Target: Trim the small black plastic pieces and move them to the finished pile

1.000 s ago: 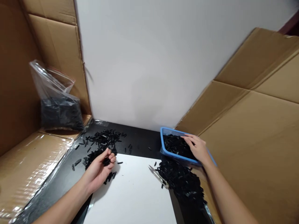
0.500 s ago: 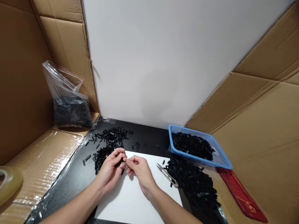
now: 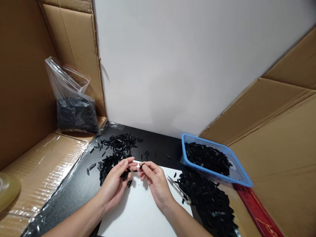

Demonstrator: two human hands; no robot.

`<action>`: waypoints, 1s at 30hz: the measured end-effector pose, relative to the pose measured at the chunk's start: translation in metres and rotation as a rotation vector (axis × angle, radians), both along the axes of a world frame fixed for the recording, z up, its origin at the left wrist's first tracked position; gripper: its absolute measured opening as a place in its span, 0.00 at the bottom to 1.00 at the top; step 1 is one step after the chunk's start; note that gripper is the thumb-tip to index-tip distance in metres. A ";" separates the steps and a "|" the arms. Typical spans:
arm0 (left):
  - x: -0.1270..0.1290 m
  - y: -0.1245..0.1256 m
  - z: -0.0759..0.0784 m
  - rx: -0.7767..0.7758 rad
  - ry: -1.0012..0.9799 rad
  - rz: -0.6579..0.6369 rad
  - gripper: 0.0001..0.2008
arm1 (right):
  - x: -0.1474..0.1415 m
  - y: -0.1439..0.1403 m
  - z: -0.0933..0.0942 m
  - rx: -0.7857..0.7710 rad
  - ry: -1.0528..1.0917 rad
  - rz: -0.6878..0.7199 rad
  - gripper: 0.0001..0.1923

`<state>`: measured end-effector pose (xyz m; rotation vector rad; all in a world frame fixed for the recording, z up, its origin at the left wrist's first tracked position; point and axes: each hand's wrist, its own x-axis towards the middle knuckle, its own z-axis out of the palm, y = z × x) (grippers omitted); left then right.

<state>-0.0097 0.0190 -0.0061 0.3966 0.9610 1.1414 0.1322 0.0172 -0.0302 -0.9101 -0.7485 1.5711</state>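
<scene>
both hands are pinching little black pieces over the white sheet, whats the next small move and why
Probably bring the two hands together. The right hand pinches one small black piece at its fingertips, and the left hand holds several black pieces just beside it over the white sheet. A small gap separates them.

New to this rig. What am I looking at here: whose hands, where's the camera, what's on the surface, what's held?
No machine: a person works with two bare hands, filmed by a camera worn on the head, looking forward and down.

The left hand cups a few small black plastic pieces. The right hand pinches one black piece at its fingertips.

Both hover over a white sheet on a black table. Around it lie loose black pieces, thread snips, a bigger black pile, a blue basket of the same parts, and a clear bag on cardboard.
</scene>
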 end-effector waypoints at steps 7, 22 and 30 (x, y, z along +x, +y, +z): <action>-0.002 -0.004 -0.003 -0.074 -0.057 -0.268 0.09 | 0.017 0.006 -0.003 -0.067 0.130 0.050 0.11; -0.006 0.001 0.001 -0.046 -0.108 -0.318 0.11 | 0.015 0.003 -0.010 -0.076 0.246 0.135 0.13; -0.005 0.007 0.000 0.032 0.057 -0.211 0.09 | 0.016 0.002 -0.009 -0.096 0.281 0.167 0.15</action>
